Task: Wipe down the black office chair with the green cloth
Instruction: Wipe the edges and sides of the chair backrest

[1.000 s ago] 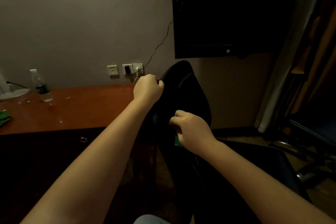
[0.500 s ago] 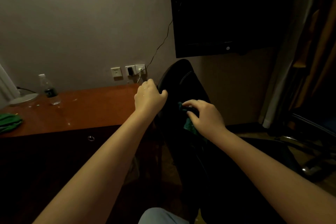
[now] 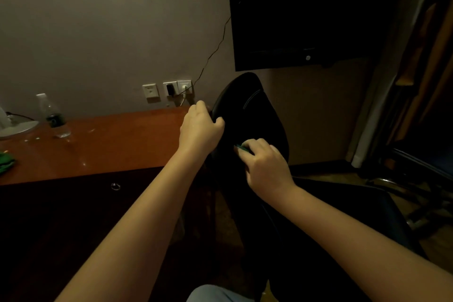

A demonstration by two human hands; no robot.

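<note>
You are in the middle of the wiping itself, working on the back of the black office chair (image 3: pixel 259 115), which stands just off the right end of the desk (image 3: pixel 110 144) with its back upright in front of you. Your left hand (image 3: pixel 199 130) steadies it, the fingers curled round the left edge of the back, near the top. Your right hand (image 3: pixel 266 167) is lower, toward the middle of the back, with the fingers bent over the green cloth (image 3: pixel 241 148) and pressing it to the dark surface. The cloth is bunched almost wholly under the hand, so only a small strip of green shows at the fingertips. The room is dim and the chair very dark, so you cannot tell which parts are already clean. Judging by where the cloth sits, the back is part done at most, and the seat under your right forearm is probably yet to come. The next move calls for a firm stroke across or down the back while the left hand stops the chair from turning. Then shift that grip, so the edge under it gets wiped too. A water bottle (image 3: pixel 52 116) stands toward the far left of the desktop, and a second green cloth (image 3: pixel 6 162) lies at its left edge. Neither is needed.
</note>
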